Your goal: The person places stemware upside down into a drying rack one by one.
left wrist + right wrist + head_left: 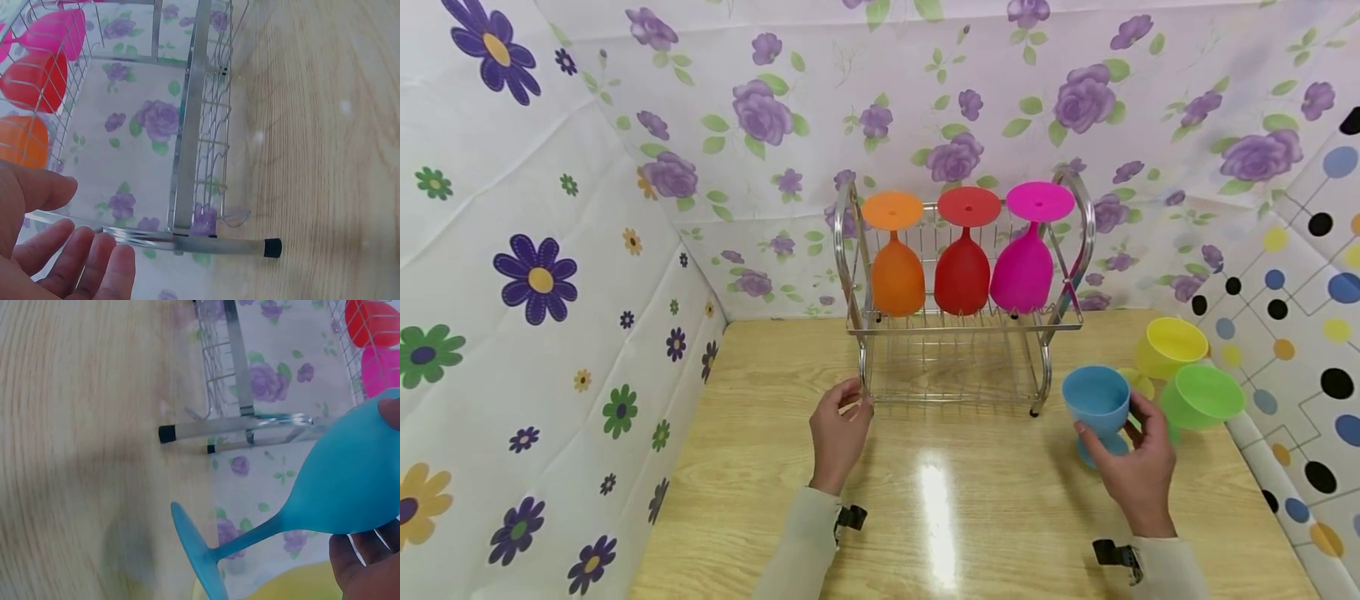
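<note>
My right hand grips a blue plastic goblet by its bowl, thumb on one side and fingers on the other. The goblet is mouth up; in the right wrist view its foot shows apart from a blurred shadow on the table. At the lower left post of a two-tier metal dish rack, my left hand has its fingertips close by the metal, thumb and fingers apart in the left wrist view. Orange, red and magenta goblets hang upside down on the rack's upper tier.
A yellow goblet and a green goblet stand mouth up right of the blue one, near the dotted side cloth. Flowered cloth covers the back wall. The wooden table stretches in front of the rack.
</note>
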Demonstrator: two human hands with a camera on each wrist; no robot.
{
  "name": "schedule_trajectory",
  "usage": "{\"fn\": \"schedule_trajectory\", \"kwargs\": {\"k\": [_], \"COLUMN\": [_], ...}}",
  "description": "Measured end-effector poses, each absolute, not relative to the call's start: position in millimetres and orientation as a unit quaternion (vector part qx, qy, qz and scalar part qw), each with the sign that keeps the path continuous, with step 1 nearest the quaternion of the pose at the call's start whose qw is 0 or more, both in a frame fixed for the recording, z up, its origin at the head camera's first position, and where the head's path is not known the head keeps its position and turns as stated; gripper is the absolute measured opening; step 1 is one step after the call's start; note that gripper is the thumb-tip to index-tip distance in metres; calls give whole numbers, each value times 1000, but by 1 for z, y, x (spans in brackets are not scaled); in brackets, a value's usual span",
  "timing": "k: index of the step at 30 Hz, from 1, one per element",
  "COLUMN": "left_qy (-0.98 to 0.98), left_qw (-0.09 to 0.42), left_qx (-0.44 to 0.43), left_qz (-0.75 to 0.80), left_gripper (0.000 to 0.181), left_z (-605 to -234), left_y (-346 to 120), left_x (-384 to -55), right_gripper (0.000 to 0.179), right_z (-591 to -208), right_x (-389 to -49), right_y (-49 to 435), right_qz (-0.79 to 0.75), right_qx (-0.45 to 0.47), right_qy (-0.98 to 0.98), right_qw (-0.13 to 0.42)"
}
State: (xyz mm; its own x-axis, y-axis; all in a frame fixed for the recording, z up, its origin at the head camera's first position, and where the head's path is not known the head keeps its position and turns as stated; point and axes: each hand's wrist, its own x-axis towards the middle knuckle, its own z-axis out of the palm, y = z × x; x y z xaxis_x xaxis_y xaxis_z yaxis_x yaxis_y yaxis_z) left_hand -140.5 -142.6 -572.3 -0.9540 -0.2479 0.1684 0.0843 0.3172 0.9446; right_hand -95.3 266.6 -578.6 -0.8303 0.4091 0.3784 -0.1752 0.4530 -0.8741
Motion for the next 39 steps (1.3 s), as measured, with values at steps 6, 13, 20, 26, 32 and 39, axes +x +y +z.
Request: {"fn": "schedule_trajectory", "kwargs": {"k": [6, 13, 20, 26, 32, 39], "left_qy": [-793, -785, -779, -784, -784, -769], "left_qw": [132, 110, 89, 77, 48, 13], "left_qx": [37, 17, -16, -43, -72, -120], "left_qz": [-593, -610, -620, -615, -615, -628], "left_gripper": [38, 41, 45, 49, 53, 58], "left_z": [-570, -566, -552, -541, -534, -527], "left_y": [-138, -127, -118, -112, -99, -80], "left_x": [-125, -110, -99, -90, -80, -70], "right_gripper": [92, 94, 101, 106, 107, 79], "right_z": [-577, -571, -559, -543, -527, -520], "right_x": [-95, -95, -91, -85, -78, -71], "right_y": [259, 251, 240, 228, 218, 202], "right_qz": [510, 491, 444, 399, 365, 324], "right_qx": [-39, 13, 74, 121, 164, 249], "right_qy": [-811, -821, -846, -868, -881, -883], "right_qw": [285, 292, 287, 268, 252, 230]}}
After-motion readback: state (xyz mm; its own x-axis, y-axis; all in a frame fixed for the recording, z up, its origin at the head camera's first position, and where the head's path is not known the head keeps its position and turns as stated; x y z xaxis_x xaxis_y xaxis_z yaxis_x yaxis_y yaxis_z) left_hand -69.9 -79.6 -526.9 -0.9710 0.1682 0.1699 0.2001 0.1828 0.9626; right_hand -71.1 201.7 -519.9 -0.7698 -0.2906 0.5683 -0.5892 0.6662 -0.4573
